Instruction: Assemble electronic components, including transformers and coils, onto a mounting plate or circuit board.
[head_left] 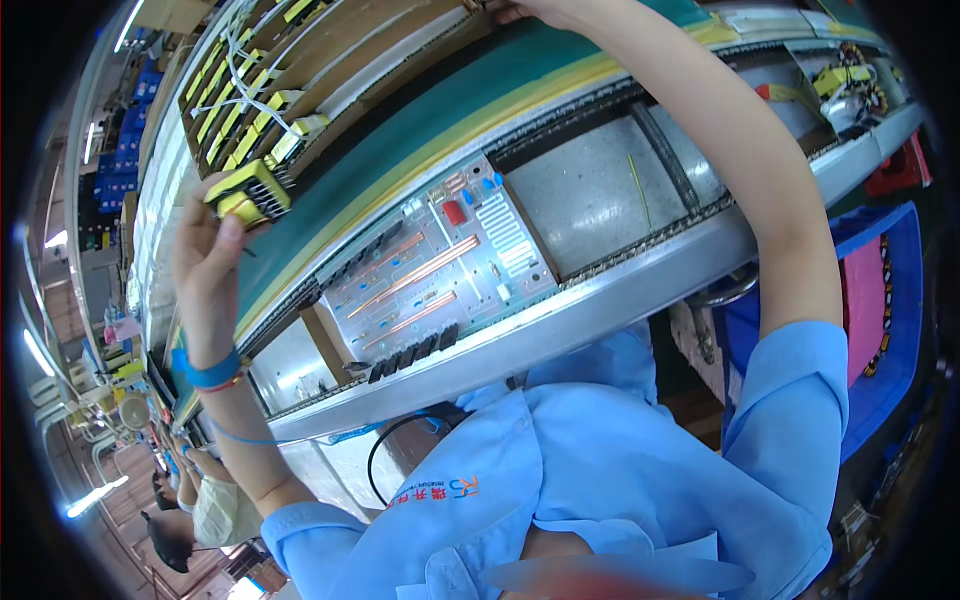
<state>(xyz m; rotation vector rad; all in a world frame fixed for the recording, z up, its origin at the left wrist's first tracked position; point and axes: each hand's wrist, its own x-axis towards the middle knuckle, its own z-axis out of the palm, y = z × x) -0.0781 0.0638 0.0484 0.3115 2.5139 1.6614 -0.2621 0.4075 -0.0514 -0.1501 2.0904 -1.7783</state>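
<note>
One yellow-wrapped transformer (248, 193) sat raised in your left hand (208, 268), by the near-left corner of the carton and left of the circuit board. Pins stuck out toward the right. My read: dense for its size, stiff body, taped faces maybe a bit slick, pins the fragile bit, easy to bend. Best hold was the taped sides, off the pins. Your left fingers were closed to about the body's width, thumb on the near face, the others mostly hidden behind.

Next over, the carton (410, 95) held rows of similar yellow parts between cardboard dividers. The circuit board (430, 270) lay flat between the conveyor rails, untouched. Your right hand (530, 8) was at the carton's far-right end, cut by the view's edge; couldn't tell finger opening or grip.
</note>
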